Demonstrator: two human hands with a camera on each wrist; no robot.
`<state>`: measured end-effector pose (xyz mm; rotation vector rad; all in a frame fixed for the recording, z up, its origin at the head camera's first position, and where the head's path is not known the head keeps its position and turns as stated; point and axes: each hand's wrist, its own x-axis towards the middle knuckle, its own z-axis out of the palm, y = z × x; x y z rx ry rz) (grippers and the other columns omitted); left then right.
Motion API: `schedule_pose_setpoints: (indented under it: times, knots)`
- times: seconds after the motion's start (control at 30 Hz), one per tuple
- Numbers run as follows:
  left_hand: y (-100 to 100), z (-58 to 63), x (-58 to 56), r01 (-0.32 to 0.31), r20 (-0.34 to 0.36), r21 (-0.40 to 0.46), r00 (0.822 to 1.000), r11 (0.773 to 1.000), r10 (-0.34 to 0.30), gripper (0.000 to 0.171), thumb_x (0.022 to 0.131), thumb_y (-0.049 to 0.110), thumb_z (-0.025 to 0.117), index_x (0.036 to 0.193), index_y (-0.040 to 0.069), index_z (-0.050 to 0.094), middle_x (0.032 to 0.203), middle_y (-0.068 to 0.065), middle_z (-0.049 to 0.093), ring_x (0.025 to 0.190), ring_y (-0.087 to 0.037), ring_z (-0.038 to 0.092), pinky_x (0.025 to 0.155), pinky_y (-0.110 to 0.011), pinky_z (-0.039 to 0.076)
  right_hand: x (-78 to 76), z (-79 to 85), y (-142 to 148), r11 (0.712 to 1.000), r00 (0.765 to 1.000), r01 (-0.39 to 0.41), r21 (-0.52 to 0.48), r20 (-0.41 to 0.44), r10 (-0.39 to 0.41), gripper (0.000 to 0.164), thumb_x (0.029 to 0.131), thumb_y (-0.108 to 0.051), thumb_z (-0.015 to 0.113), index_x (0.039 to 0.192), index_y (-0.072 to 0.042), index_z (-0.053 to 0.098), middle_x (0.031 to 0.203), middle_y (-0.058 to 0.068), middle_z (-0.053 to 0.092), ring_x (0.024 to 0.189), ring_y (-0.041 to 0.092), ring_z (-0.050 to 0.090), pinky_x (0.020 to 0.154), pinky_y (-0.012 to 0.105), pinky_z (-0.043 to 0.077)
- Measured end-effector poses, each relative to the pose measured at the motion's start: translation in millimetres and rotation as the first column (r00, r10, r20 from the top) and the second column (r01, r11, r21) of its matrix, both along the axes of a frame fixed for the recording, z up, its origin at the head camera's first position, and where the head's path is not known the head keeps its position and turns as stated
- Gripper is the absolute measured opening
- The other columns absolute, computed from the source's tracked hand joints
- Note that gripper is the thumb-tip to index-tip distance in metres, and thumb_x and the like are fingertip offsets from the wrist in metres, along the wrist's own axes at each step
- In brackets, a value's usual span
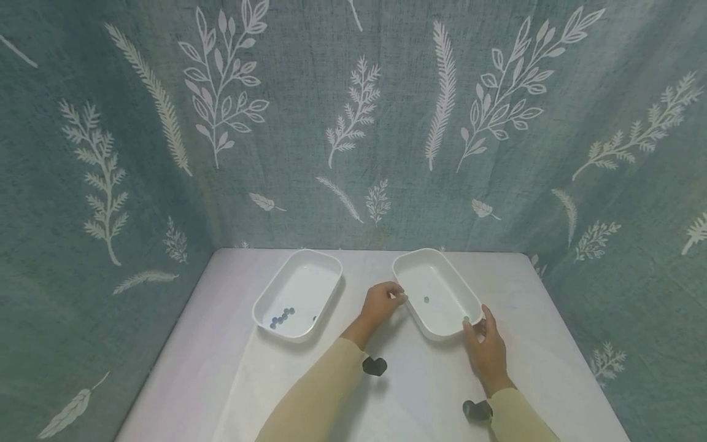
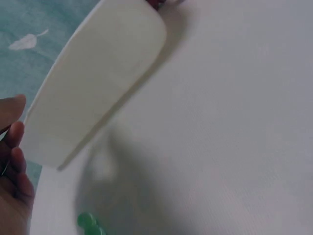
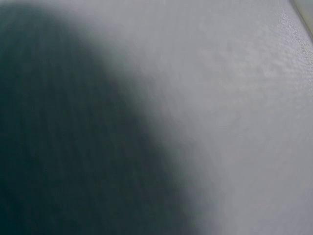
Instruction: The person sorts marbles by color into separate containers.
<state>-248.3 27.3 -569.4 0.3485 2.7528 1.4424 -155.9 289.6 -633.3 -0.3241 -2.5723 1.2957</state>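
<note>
Both hands are at a white tray [image 1: 425,334] on the right of the table in the head view. My left hand [image 1: 382,302] pinches its left rim between thumb and curled fingers; the left wrist view shows these fingers [image 2: 17,159] at the tray's outer wall [image 2: 98,73]. At the near right corner, my right hand [image 1: 487,350] grips the rim, thumb towards the inside and fingers outside. A small green piece [image 1: 426,299] lies on the tray's floor. Another green piece [image 1: 466,318] shows just by the right thumb. The right wrist view is mostly dark blur and tabletop.
A second white tray [image 1: 301,337] stands to the left, holding several small blue and green pieces [image 1: 283,316] and a dark one near its right wall. Patterned teal cloth [image 1: 353,202] walls the table's back and sides. A green knobbed thing [image 2: 90,224] shows low in the left wrist view.
</note>
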Motion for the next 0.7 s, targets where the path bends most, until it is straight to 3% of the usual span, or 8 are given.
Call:
schedule_pose_setpoints:
  times: [0.2, 0.43, 0.7]
  knots:
    - [-12, -0.8, 4.0, -0.003, -0.006, -0.026, 1.000, 1.000, 0.003, 0.017, 0.088, 0.027, 0.071, 0.101, 0.016, 0.072, 0.090, 0.009, 0.066, 0.077, -0.009, 0.054, 0.067, -0.026, 0.048, -0.9, -0.4, 2, 1.000, 1.000, -0.006, -0.003, -0.029, 0.006, 0.073, 0.098, -0.048, 0.050, 0.156, -0.021, 0.016, 0.138, 0.024, 0.050, 0.130, 0.045, 0.041, 0.105, 0.066, 0.027]
    - [-32, -5.9, 7.2, -0.020, 0.016, -0.073, 1.000, 0.997, 0.021, 0.018, 0.090, 0.024, 0.070, 0.106, 0.016, 0.070, 0.093, 0.008, 0.065, 0.076, -0.008, 0.054, 0.064, -0.025, 0.048, 0.7, 0.8, 0, 1.000, 1.000, -0.012, 0.000, -0.017, 0.012, 0.073, 0.099, -0.048, 0.049, 0.157, -0.019, 0.016, 0.138, 0.024, 0.050, 0.130, 0.045, 0.041, 0.105, 0.065, 0.027]
    - [-52, -7.5, 9.0, -0.021, -0.009, -0.123, 1.000, 0.992, 0.020, 0.016, 0.089, 0.019, 0.070, 0.104, 0.014, 0.070, 0.093, 0.005, 0.066, 0.076, -0.010, 0.055, 0.067, -0.027, 0.048, 0.5, 0.2, -1, 1.000, 1.000, -0.008, 0.010, -0.005, 0.008, 0.073, 0.099, -0.048, 0.048, 0.157, -0.021, 0.014, 0.140, 0.024, 0.048, 0.131, 0.043, 0.040, 0.107, 0.064, 0.027]
